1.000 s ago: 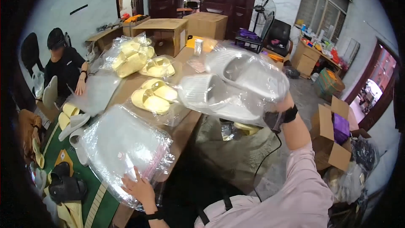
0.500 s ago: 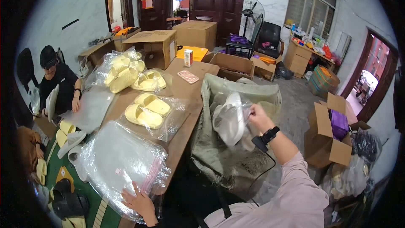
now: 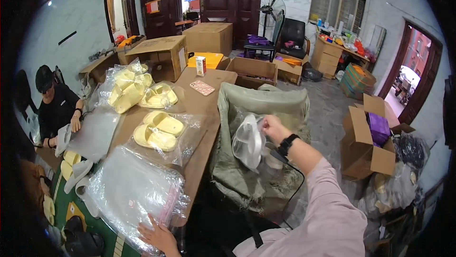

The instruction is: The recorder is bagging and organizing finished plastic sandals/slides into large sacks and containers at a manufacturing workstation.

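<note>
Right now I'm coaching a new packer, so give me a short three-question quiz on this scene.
1. True or false: the right hand holds a bagged pale slipper over the open grey-green sack.
2. What does the left hand rest on?
A. a cardboard box
B. the stack of clear plastic bags
C. a fan
3. What colour is the pair of slippers on the table?

Key: 1 true; 2 B; 3 yellow.

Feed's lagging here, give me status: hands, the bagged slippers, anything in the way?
Right hand pinching bagged slippers over open sack. Left hand flat on bag stack. Nothing blocking sack mouth.
</note>
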The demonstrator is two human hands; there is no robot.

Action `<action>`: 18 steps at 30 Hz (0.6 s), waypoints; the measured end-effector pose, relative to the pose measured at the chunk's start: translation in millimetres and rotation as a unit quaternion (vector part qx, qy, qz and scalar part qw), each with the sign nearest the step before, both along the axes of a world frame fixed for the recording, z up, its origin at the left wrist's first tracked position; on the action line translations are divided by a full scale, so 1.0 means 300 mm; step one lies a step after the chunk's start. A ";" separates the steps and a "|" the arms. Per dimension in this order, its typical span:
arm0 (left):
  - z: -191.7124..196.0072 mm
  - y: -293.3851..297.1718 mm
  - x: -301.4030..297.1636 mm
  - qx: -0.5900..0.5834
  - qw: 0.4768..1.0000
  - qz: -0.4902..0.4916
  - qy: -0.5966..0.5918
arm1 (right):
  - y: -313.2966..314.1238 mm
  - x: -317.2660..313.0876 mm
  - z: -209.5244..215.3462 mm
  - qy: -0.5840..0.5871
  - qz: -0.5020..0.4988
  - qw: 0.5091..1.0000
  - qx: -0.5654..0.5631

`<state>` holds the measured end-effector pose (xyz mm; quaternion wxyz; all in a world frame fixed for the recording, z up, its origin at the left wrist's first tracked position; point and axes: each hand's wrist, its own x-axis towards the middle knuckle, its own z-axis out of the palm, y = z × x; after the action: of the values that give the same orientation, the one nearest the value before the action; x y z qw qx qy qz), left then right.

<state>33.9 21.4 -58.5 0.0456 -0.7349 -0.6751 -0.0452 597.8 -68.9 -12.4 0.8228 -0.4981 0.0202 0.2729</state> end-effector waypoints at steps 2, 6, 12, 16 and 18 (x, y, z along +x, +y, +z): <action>-0.027 0.003 -0.035 0.022 0.999 0.014 0.035 | 0.135 -0.077 0.021 -0.022 -0.046 0.997 -0.065; -0.019 -0.011 -0.034 0.119 0.988 -0.072 0.072 | 0.197 -0.006 -0.044 -0.259 -0.006 0.963 -0.078; 0.007 -0.011 0.018 0.123 0.988 -0.081 0.048 | 0.155 0.138 -0.204 -0.417 0.301 0.718 -0.469; 0.032 -0.009 0.003 -0.025 0.998 0.019 0.060 | 0.168 0.032 -0.157 -0.382 0.366 0.671 -0.520; 0.010 0.009 0.003 0.004 0.998 0.006 0.055 | 0.112 0.059 -0.205 -0.416 0.316 0.665 -0.533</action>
<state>34.8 24.1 -55.5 0.0857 -0.7324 -0.6755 -0.0071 615.5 -35.4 -73.9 0.2038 -0.8899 -0.3412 0.2236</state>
